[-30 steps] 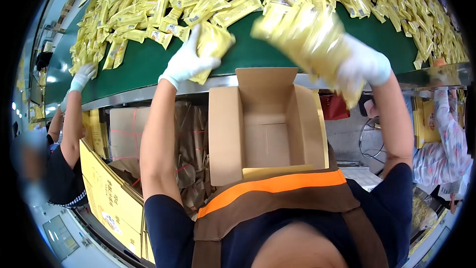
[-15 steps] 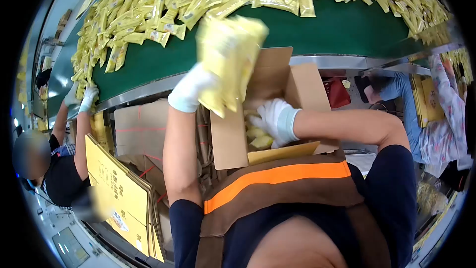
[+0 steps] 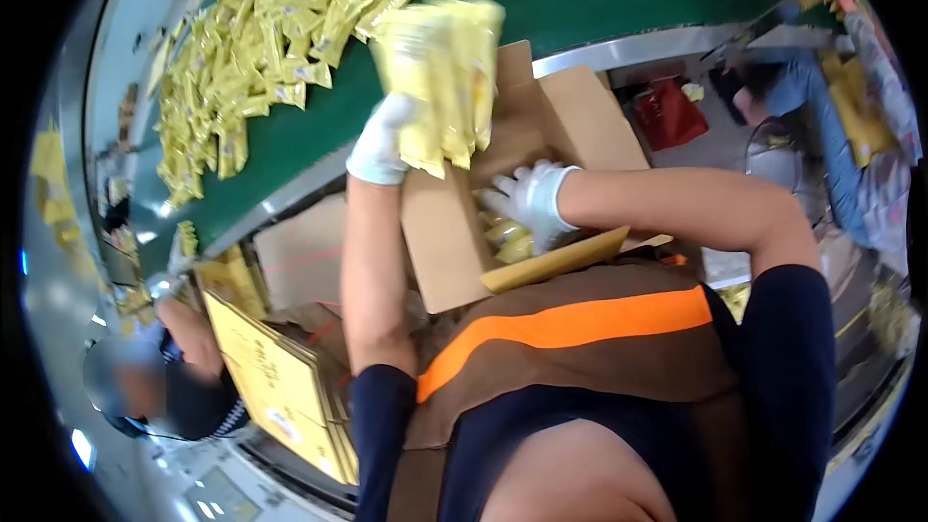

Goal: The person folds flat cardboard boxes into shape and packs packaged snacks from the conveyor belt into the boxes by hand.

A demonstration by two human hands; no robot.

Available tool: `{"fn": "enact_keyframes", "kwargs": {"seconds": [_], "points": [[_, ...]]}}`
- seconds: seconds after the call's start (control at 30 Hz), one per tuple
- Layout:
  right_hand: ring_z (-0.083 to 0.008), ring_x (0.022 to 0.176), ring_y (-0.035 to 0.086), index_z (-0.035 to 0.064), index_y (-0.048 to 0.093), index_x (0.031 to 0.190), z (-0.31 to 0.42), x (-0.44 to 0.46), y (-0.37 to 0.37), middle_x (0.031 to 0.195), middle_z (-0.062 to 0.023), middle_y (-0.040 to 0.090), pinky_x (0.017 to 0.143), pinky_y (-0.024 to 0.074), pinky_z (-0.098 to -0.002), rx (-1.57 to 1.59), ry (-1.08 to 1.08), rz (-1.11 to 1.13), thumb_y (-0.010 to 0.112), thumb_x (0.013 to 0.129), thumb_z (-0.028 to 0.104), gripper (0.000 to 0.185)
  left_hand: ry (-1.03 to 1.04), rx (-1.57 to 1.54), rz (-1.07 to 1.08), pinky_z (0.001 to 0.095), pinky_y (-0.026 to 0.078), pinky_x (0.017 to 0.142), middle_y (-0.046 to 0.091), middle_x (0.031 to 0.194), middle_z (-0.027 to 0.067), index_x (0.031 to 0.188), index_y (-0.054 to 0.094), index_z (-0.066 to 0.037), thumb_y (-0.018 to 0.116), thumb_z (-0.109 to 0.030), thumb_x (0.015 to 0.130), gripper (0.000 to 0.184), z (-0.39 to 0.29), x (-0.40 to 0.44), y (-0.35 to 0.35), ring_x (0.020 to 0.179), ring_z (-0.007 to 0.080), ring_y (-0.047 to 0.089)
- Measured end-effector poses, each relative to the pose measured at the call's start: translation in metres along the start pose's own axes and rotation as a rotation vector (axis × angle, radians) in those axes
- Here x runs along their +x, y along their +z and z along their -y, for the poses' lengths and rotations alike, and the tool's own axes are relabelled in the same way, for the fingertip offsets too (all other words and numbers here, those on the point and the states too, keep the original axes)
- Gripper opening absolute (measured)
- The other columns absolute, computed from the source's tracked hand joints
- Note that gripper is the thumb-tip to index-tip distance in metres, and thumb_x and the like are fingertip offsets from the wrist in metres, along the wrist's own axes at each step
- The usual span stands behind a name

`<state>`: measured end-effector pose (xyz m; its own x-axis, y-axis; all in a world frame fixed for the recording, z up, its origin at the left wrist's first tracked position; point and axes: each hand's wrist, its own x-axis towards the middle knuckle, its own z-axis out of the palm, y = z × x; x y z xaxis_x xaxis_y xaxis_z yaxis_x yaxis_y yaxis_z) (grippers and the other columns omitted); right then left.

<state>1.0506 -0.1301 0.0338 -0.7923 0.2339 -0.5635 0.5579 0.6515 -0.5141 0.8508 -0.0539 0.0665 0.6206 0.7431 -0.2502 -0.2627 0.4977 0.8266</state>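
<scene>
Two gloved hands on the go in the head view: left hand [image 3: 382, 143] has its fingers closed round an upright bunch of yellow packets [image 3: 449, 87], held up by the far rim of an open cardboard box [image 3: 447, 244]. Box has a few packets [image 3: 510, 240] at the near end, flaps out. Right hand [image 3: 539, 201] is inside over those, fingers kinda spread, can't tell if it's gripping any. Loads more packets [image 3: 275, 48] lie heaped on the green belt [image 3: 619, 5].
</scene>
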Motion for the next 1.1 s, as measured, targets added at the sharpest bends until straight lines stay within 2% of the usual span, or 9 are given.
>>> {"fn": "enact_keyframes", "kwargs": {"seconds": [0.07, 0.17, 0.5, 0.57, 0.67, 0.73, 0.8, 1.0, 1.1], "points": [[-0.0380, 0.124, 0.052, 0.0053, 0.024, 0.153, -0.003, 0.005, 0.000, 0.144, -0.0241, 0.044, 0.101, 0.0444, -0.0445, 0.050, 0.018, 0.058, 0.073, 0.072, 0.048, 0.103, 0.288, -0.428, 0.075, 0.0608, 0.034, 0.110, 0.043, 0.142, 0.0241, 0.151, 0.031, -0.009, 0.067, -0.063, 0.076, 0.099, 0.007, 0.006, 0.001, 0.128, 0.0435, 0.045], [-0.0342, 0.119, 0.056, 0.0044, 0.028, 0.152, 0.004, -0.007, 0.007, 0.133, -0.0215, 0.053, 0.095, 0.0484, -0.0420, -0.064, -0.007, 0.035, 0.067, 0.079, 0.049, 0.093, 0.290, -0.709, 0.147, 0.0586, 0.032, 0.112, 0.040, 0.146, 0.0220, 0.151, 0.033, -0.013, 0.064, -0.067, 0.077, 0.097, 0.007, 0.005, -0.003, 0.129, 0.0404, 0.044], [-0.0341, 0.109, 0.061, 0.0044, 0.038, 0.147, 0.009, -0.010, 0.005, 0.123, -0.0212, 0.057, 0.083, 0.0515, -0.0434, -0.123, 0.004, 0.030, 0.061, 0.084, 0.039, 0.076, 0.346, -0.651, 0.006, 0.0570, 0.033, 0.110, 0.041, 0.146, 0.0202, 0.149, 0.037, -0.013, 0.065, -0.068, 0.075, 0.096, 0.009, -0.006, 0.013, 0.130, 0.0390, 0.044], [-0.0338, 0.107, 0.062, 0.0048, 0.039, 0.147, 0.010, -0.007, 0.010, 0.122, -0.0207, 0.058, 0.081, 0.0519, -0.0440, -0.159, 0.006, 0.001, 0.060, 0.085, 0.033, 0.071, 0.236, -0.280, -0.064, 0.0530, 0.038, 0.106, 0.045, 0.141, 0.0188, 0.148, 0.037, -0.008, 0.069, -0.063, 0.071, 0.099, -0.004, -0.017, 0.038, 0.124, 0.0382, 0.049], [-0.0319, 0.111, 0.064, 0.0095, 0.049, 0.140, 0.012, 0.010, 0.023, 0.125, -0.0135, 0.064, 0.080, 0.0551, -0.0504, -0.091, 0.031, -0.038, 0.055, 0.092, 0.035, 0.055, -0.047, 0.770, -0.044, 0.0450, 0.047, 0.098, 0.055, 0.128, 0.0155, 0.147, 0.036, -0.004, 0.078, -0.057, 0.060, 0.110, -0.014, -0.014, 0.065, 0.113, 0.0332, 0.059], [-0.0329, 0.109, 0.064, 0.0064, 0.046, 0.141, 0.014, 0.005, 0.014, 0.123, -0.0162, 0.063, 0.081, 0.0543, -0.0484, -0.116, -0.031, -0.015, 0.060, 0.087, 0.032, 0.061, -0.265, 1.555, 0.290, 0.0440, 0.047, 0.096, 0.057, 0.123, 0.0166, 0.149, 0.034, -0.013, 0.076, -0.057, 0.060, 0.108, -0.011, 0.017, 0.083, 0.111, 0.0344, 0.059], [-0.0343, 0.106, 0.064, 0.0017, 0.046, 0.139, 0.019, 0.004, 0.026, 0.119, -0.0195, 0.062, 0.081, 0.0542, -0.0453, -0.228, -0.052, -0.073, 0.064, 0.082, 0.031, 0.066, -0.391, 2.054, 0.289, 0.0425, 0.047, 0.094, 0.057, 0.116, 0.0203, 0.151, 0.033, -0.027, 0.073, -0.057, 0.062, 0.102, 0.030, 0.040, 0.071, 0.108, 0.0377, 0.059], [-0.0388, 0.106, 0.063, 0.0073, 0.051, 0.133, 0.005, -0.014, 0.035, 0.118, -0.0211, 0.062, 0.082, 0.0544, -0.0452, -0.094, -0.158, -0.101, 0.056, 0.088, 0.022, 0.048, -0.372, 2.155, 0.330, 0.0422, 0.043, 0.093, 0.053, 0.125, 0.0169, 0.151, 0.034, -0.020, 0.075, -0.056, 0.065, 0.102, 0.095, 0.047, 0.064, 0.115, 0.0326, 0.052], [-0.0337, 0.109, 0.063, 0.0089, 0.064, 0.119, 0.006, -0.038, -0.025, 0.115, -0.0185, 0.066, 0.086, 0.0531, -0.0450, -0.101, -0.244, 0.177, 0.053, 0.091, 0.020, 0.032, -0.330, 2.147, 0.276, 0.0409, 0.043, 0.091, 0.052, 0.127, 0.0155, 0.151, 0.033, -0.020, 0.063, -0.032, 0.084, 0.074, 0.113, 0.044, 0.054, 0.115, 0.0313, 0.052]]}}
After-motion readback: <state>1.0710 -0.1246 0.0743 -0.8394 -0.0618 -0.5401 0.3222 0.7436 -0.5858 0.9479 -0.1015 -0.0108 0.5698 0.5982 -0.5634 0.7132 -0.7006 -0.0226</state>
